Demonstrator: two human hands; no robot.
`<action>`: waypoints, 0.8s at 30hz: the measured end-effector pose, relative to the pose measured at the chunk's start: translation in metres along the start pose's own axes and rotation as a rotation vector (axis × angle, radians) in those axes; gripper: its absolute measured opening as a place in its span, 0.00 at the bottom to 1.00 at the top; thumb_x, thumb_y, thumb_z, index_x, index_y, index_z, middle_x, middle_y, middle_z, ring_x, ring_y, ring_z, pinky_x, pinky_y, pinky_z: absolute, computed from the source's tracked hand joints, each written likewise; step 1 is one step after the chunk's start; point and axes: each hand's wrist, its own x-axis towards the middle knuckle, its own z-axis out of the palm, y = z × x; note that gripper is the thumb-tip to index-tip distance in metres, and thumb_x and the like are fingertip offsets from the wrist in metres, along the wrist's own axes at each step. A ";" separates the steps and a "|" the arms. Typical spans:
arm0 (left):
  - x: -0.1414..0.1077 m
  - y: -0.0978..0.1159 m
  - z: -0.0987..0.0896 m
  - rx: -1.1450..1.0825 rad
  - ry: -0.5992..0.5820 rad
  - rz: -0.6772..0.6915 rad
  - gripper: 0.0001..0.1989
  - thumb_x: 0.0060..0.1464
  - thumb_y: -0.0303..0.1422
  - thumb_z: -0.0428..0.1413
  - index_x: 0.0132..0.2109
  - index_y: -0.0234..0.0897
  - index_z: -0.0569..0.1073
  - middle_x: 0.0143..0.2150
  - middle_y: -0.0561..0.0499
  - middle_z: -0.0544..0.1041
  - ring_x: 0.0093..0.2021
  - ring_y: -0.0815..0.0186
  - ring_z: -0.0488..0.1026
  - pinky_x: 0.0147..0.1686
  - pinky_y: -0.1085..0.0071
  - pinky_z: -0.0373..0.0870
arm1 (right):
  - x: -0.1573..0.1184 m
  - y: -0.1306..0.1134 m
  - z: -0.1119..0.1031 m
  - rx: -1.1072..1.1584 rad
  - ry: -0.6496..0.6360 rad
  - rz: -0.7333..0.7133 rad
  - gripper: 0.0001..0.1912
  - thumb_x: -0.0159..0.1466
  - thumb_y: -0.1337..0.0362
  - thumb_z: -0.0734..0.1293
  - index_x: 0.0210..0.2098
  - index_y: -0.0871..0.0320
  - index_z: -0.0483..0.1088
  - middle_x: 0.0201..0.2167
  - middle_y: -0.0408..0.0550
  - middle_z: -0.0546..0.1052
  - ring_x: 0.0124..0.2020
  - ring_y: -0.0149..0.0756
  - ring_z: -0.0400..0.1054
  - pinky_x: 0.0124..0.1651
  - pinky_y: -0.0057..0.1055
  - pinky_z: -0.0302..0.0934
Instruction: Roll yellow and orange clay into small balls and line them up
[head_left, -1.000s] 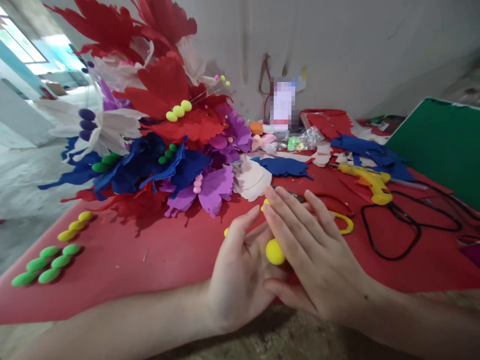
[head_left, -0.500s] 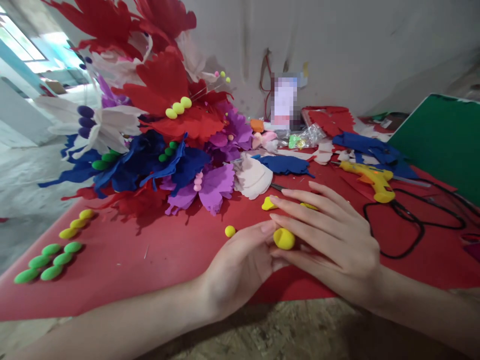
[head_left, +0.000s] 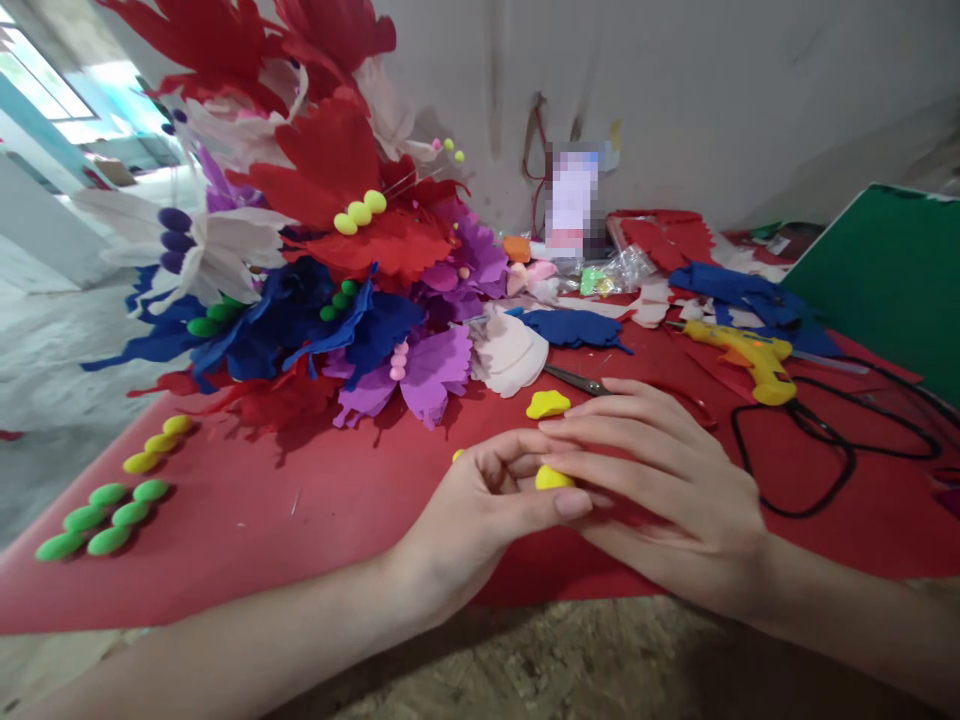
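Note:
A lump of yellow modelling clay [head_left: 553, 478] sits between my two hands above the red table. My left hand [head_left: 480, 510] curls round it, with the thumb in front and the bent fingers behind. From the right, my right hand [head_left: 675, 480] reaches over with its fingers stretched out, a fingertip at the top of the lump. Its thumb is hidden. Just beyond the hands lies a flattened yellow clay piece [head_left: 548, 404]. A small yellow ball [head_left: 457, 456] shows only partly behind my left hand.
Yellow ovals [head_left: 160, 443] and green ovals [head_left: 109, 518] lie in rows at left. Large fabric flowers [head_left: 330, 180] rise behind them. Scissors [head_left: 577, 380], a yellow glue gun [head_left: 750, 355] with black cord, blue cloth pieces [head_left: 574, 327] and a green board [head_left: 892, 280] are farther back and right.
My left thumb has come down in front of the clay lump, covering part of it. My left hand now hides most of the small ball. More of the scissors shows.

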 end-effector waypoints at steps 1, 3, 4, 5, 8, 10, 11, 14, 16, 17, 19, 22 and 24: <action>0.000 0.000 -0.001 0.003 -0.008 0.004 0.08 0.41 0.23 0.62 0.33 0.32 0.75 0.27 0.55 0.78 0.29 0.77 0.75 0.33 0.83 0.71 | 0.000 0.000 0.000 0.013 -0.006 0.011 0.05 0.59 0.67 0.63 0.35 0.59 0.69 0.34 0.51 0.77 0.37 0.37 0.69 0.44 0.41 0.64; -0.001 0.000 -0.004 0.010 -0.025 0.007 0.08 0.43 0.24 0.61 0.34 0.32 0.75 0.28 0.55 0.78 0.29 0.76 0.75 0.33 0.83 0.71 | 0.000 -0.001 0.001 0.031 -0.010 0.026 0.06 0.58 0.66 0.64 0.36 0.61 0.69 0.34 0.52 0.77 0.37 0.36 0.69 0.43 0.39 0.64; -0.001 0.000 -0.005 0.018 -0.022 0.006 0.08 0.43 0.24 0.61 0.34 0.33 0.75 0.28 0.55 0.78 0.29 0.77 0.75 0.33 0.84 0.71 | 0.000 -0.002 0.001 0.036 -0.011 0.028 0.07 0.58 0.66 0.65 0.36 0.61 0.69 0.34 0.52 0.77 0.37 0.36 0.68 0.43 0.39 0.64; -0.001 0.000 -0.006 0.025 -0.009 0.006 0.08 0.42 0.23 0.61 0.34 0.33 0.75 0.28 0.56 0.78 0.29 0.77 0.75 0.32 0.85 0.71 | 0.000 -0.002 0.001 0.036 -0.016 0.027 0.07 0.58 0.66 0.65 0.36 0.61 0.69 0.34 0.52 0.77 0.37 0.36 0.68 0.43 0.38 0.64; -0.003 0.001 -0.010 0.061 0.053 0.007 0.09 0.39 0.23 0.63 0.32 0.34 0.75 0.27 0.56 0.78 0.28 0.78 0.74 0.31 0.85 0.70 | 0.000 -0.004 0.003 0.034 -0.020 0.030 0.06 0.59 0.66 0.64 0.36 0.61 0.69 0.34 0.51 0.77 0.37 0.36 0.67 0.42 0.38 0.63; -0.004 0.002 -0.012 0.074 0.060 0.007 0.10 0.38 0.27 0.64 0.33 0.34 0.76 0.28 0.55 0.78 0.30 0.76 0.75 0.31 0.85 0.70 | 0.000 -0.006 0.004 0.048 -0.023 0.052 0.05 0.59 0.67 0.64 0.35 0.60 0.69 0.34 0.50 0.77 0.37 0.36 0.67 0.41 0.38 0.64; -0.004 0.003 -0.012 0.078 0.050 0.005 0.10 0.39 0.28 0.64 0.33 0.34 0.76 0.28 0.54 0.78 0.30 0.75 0.75 0.32 0.84 0.70 | 0.000 -0.006 0.005 0.060 -0.023 0.064 0.05 0.58 0.66 0.65 0.35 0.60 0.69 0.33 0.50 0.77 0.37 0.36 0.67 0.41 0.38 0.64; -0.005 0.004 -0.014 0.114 0.038 -0.020 0.10 0.40 0.28 0.64 0.33 0.33 0.75 0.27 0.53 0.78 0.30 0.73 0.75 0.32 0.82 0.70 | -0.001 -0.007 0.008 0.069 -0.021 0.081 0.07 0.57 0.66 0.66 0.36 0.61 0.69 0.33 0.50 0.77 0.37 0.36 0.66 0.41 0.38 0.63; -0.005 0.005 -0.016 0.151 0.087 -0.028 0.11 0.39 0.26 0.64 0.34 0.34 0.74 0.26 0.54 0.78 0.28 0.74 0.75 0.31 0.83 0.70 | -0.001 -0.007 0.010 0.059 -0.021 0.067 0.07 0.57 0.66 0.66 0.35 0.61 0.69 0.33 0.50 0.77 0.36 0.37 0.66 0.41 0.38 0.63; -0.005 0.007 -0.017 0.183 0.116 -0.027 0.13 0.38 0.27 0.64 0.35 0.34 0.73 0.26 0.55 0.78 0.27 0.75 0.74 0.30 0.83 0.69 | -0.001 -0.006 0.011 0.059 -0.022 0.060 0.07 0.57 0.66 0.66 0.35 0.62 0.70 0.33 0.50 0.77 0.36 0.37 0.66 0.40 0.38 0.63; -0.007 0.011 -0.020 0.275 0.167 -0.015 0.15 0.42 0.31 0.62 0.39 0.35 0.70 0.26 0.55 0.77 0.25 0.74 0.74 0.29 0.81 0.70 | -0.001 -0.005 0.013 0.078 -0.022 0.060 0.06 0.57 0.67 0.66 0.34 0.62 0.70 0.32 0.50 0.77 0.35 0.37 0.67 0.39 0.37 0.63; -0.017 0.025 -0.030 0.565 0.216 0.054 0.16 0.52 0.42 0.51 0.43 0.35 0.67 0.31 0.50 0.78 0.28 0.68 0.75 0.31 0.73 0.72 | -0.002 -0.003 0.018 0.133 -0.023 0.114 0.06 0.56 0.68 0.67 0.33 0.64 0.70 0.31 0.51 0.76 0.34 0.35 0.68 0.38 0.34 0.63; -0.025 0.036 -0.038 0.929 0.221 0.203 0.13 0.55 0.39 0.47 0.42 0.35 0.68 0.34 0.49 0.77 0.31 0.66 0.75 0.34 0.71 0.72 | -0.005 -0.002 0.023 0.175 -0.038 0.161 0.06 0.57 0.67 0.66 0.32 0.65 0.70 0.30 0.52 0.76 0.34 0.34 0.69 0.38 0.32 0.64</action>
